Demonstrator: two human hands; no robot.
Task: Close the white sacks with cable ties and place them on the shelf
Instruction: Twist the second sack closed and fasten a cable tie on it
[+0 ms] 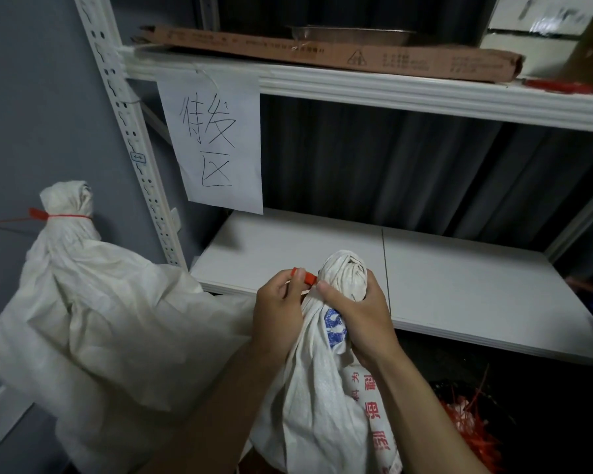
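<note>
- The tied sack [83, 302] at nine o'clock is closed but stands beside the shelf [459, 285], not on it.
- At six o'clock, the right hand [360, 319] grips the second sack [322, 388] by its twisted neck, and the left hand [281, 313] pinches its red cable tie [307, 278], apparently mid-tightening.
- Neither sack is shelved yet.

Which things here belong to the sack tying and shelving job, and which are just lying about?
Job: left hand pinching the red cable tie; right hand gripping the printed sack; tied sack on the left; lower shelf.
Lying about: paper sign; long cardboard box, metal tray and white box on the upper shelf.
</note>
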